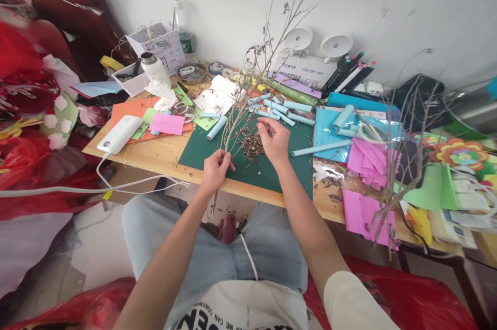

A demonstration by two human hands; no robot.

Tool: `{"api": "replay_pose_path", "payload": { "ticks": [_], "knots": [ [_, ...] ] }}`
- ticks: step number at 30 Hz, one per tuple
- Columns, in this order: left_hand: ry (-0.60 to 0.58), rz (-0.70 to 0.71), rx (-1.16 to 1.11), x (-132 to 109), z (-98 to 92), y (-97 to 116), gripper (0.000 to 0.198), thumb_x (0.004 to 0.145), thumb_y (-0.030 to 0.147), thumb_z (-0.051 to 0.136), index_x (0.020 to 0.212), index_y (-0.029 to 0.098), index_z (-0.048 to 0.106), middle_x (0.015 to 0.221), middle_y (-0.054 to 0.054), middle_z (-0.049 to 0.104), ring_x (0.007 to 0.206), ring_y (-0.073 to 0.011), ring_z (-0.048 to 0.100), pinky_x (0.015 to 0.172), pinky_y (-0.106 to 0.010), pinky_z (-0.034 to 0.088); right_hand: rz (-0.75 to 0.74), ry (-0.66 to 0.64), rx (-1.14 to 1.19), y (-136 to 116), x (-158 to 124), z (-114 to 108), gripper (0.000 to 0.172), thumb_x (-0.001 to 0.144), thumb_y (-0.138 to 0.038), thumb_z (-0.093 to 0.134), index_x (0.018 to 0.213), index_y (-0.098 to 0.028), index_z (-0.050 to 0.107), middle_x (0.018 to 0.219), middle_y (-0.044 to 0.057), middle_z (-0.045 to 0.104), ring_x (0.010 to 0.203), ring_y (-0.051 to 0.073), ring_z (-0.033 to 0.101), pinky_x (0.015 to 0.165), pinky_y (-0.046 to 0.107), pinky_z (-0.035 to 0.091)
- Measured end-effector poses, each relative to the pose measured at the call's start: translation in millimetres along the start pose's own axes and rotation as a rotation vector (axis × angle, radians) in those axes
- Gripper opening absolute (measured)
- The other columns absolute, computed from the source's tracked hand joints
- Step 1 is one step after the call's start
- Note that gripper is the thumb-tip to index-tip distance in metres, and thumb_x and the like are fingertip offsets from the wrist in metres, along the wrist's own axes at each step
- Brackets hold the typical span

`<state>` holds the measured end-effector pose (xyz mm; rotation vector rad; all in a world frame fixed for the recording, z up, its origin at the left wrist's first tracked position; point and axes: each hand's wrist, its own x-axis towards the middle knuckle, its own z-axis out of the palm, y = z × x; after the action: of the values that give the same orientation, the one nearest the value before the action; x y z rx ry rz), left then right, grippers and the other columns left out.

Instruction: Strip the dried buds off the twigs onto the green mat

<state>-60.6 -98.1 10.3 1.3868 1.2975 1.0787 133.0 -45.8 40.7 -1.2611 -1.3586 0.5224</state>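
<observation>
A tall dry branch (232, 124) with curled dead leaves leans up and to the right in front of the wall. My left hand (217, 168) is closed round its lower stem at the table's front edge. My right hand (275, 138) is right of the stem, thumb and fingertips bent close together; whether anything is between them is too small to tell. Beneath and beside it, a heap of brown dry bits (252, 144) lies on the green mat (287, 177). Light blue paper rolls (298, 106) lie along the mat's back part.
A white power bank (119, 134) with a cable and a white bottle (155, 68) stand at the left. Blue packets (324, 130), pink crepe paper (357, 211) and another bare branch (388, 185) are at the right. Pens (349, 73) stand by the wall.
</observation>
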Motion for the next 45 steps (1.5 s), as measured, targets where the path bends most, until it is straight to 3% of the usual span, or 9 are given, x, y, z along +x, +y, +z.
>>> {"api": "replay_pose_path", "payload": {
  "ticks": [6, 10, 13, 16, 18, 26, 34, 41, 45],
  "knots": [
    [-0.045, 0.003, 0.041, 0, -2.6, 0, 0.035, 0.089, 0.044, 0.054, 0.065, 0.019, 0.048, 0.055, 0.000, 0.066, 0.041, -0.0069, 0.035, 0.044, -0.020, 0.026, 0.442, -0.067, 0.434, -7, 13, 16, 0.044, 0.074, -0.056, 0.071, 0.101, -0.021, 0.069, 0.094, 0.005, 0.071, 0.062, 0.013, 0.062, 0.054, 0.025, 0.047],
    [-0.050, -0.003, -0.022, -1, -3.6, 2, 0.033, 0.089, 0.045, 0.054, 0.069, 0.018, 0.053, 0.058, -0.001, 0.067, 0.039, -0.0060, 0.035, 0.042, -0.020, 0.026, 0.547, -0.064, 0.590, -16, 16, 20, 0.034, 0.066, -0.048, 0.079, 0.076, -0.018, 0.066, 0.076, 0.001, 0.067, 0.054, 0.008, 0.053, 0.047, 0.021, 0.038],
    [-0.034, -0.058, -0.116, -1, -2.2, 3, 0.033, 0.090, 0.049, 0.053, 0.079, 0.018, 0.057, 0.056, 0.000, 0.065, 0.034, -0.0056, 0.036, 0.038, -0.020, 0.025, 0.575, -0.040, 0.661, -14, 14, 20, 0.030, 0.062, -0.041, 0.082, 0.071, -0.018, 0.064, 0.071, -0.001, 0.066, 0.054, 0.007, 0.050, 0.046, 0.020, 0.036],
    [0.007, -0.056, -0.135, -1, -0.3, 4, 0.031, 0.090, 0.050, 0.054, 0.093, 0.019, 0.058, 0.045, 0.006, 0.054, 0.032, -0.0066, 0.037, 0.037, -0.019, 0.025, 0.559, -0.031, 0.703, -9, 10, 19, 0.029, 0.063, -0.040, 0.081, 0.079, -0.020, 0.067, 0.071, -0.002, 0.065, 0.054, 0.006, 0.049, 0.047, 0.020, 0.037],
    [0.022, -0.049, -0.134, -1, 0.1, 4, 0.030, 0.089, 0.050, 0.055, 0.090, 0.020, 0.055, 0.039, 0.009, 0.047, 0.032, -0.0068, 0.038, 0.038, -0.017, 0.026, 0.531, -0.043, 0.747, -6, 9, 19, 0.030, 0.065, -0.038, 0.080, 0.087, -0.022, 0.069, 0.071, -0.003, 0.063, 0.054, 0.006, 0.049, 0.048, 0.020, 0.039],
    [-0.037, -0.096, -0.224, 1, -4.8, 0, 0.033, 0.087, 0.052, 0.058, 0.081, 0.021, 0.048, 0.041, 0.008, 0.052, 0.030, -0.0049, 0.033, 0.033, -0.016, 0.020, 0.483, -0.118, 0.788, -3, 8, 18, 0.032, 0.066, -0.044, 0.079, 0.089, -0.022, 0.073, 0.078, 0.000, 0.064, 0.062, 0.009, 0.054, 0.053, 0.022, 0.045],
    [-0.040, -0.098, -0.202, 1, -4.0, -3, 0.035, 0.085, 0.053, 0.059, 0.077, 0.021, 0.046, 0.040, 0.008, 0.052, 0.029, -0.0046, 0.032, 0.033, -0.016, 0.021, 0.387, -0.052, 0.475, 7, 5, 24, 0.033, 0.070, -0.051, 0.074, 0.082, -0.021, 0.070, 0.066, -0.001, 0.061, 0.060, 0.013, 0.054, 0.057, 0.027, 0.048],
    [-0.038, -0.101, -0.201, 1, -4.3, -1, 0.035, 0.085, 0.053, 0.059, 0.078, 0.021, 0.047, 0.039, 0.008, 0.052, 0.030, -0.0047, 0.033, 0.034, -0.016, 0.022, 0.172, -0.328, 0.159, 4, 2, 19, 0.023, 0.080, -0.042, 0.063, 0.075, -0.020, 0.066, 0.058, -0.002, 0.058, 0.054, 0.012, 0.051, 0.056, 0.026, 0.040],
    [-0.041, -0.089, -0.207, 1, -4.5, -2, 0.034, 0.086, 0.053, 0.059, 0.079, 0.021, 0.047, 0.040, 0.007, 0.052, 0.030, -0.0049, 0.034, 0.034, -0.016, 0.022, 0.118, -0.369, 0.029, 7, 3, 11, 0.015, 0.079, -0.031, 0.064, 0.069, -0.021, 0.068, 0.061, -0.002, 0.062, 0.057, 0.012, 0.051, 0.063, 0.027, 0.039]
  ]
}}
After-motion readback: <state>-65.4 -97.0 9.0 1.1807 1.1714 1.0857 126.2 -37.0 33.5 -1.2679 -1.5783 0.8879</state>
